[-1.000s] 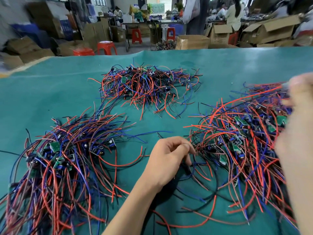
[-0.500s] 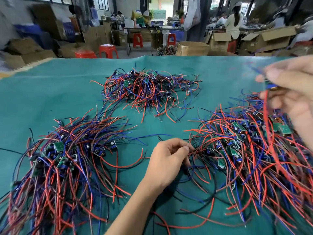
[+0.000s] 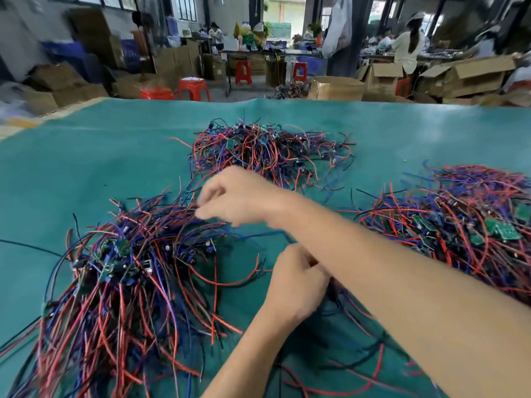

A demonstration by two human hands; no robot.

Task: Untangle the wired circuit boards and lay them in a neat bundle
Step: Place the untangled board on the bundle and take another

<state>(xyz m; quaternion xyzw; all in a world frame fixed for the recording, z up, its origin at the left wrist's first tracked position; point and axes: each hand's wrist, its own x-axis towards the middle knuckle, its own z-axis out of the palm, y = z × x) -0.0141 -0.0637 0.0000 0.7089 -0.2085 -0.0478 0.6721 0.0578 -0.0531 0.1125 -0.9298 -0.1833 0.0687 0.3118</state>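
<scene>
Over the left pile [image 3: 123, 271] on the green surface [image 3: 86, 156], right hand [image 3: 238, 196] reaches across, fingers curled, blurred; grip unclear. Left hand [image 3: 298, 282] curled beneath the forearm, contents hidden. Other piles: far [image 3: 267, 150], right [image 3: 459, 225].

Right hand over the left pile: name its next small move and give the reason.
Probably lower and let go. The right hand reaches across the left hand to the top edge of the left pile, fingers curled; blur hides what they hold. That pile's wires run roughly one way, unlike the tangled right pile.
</scene>
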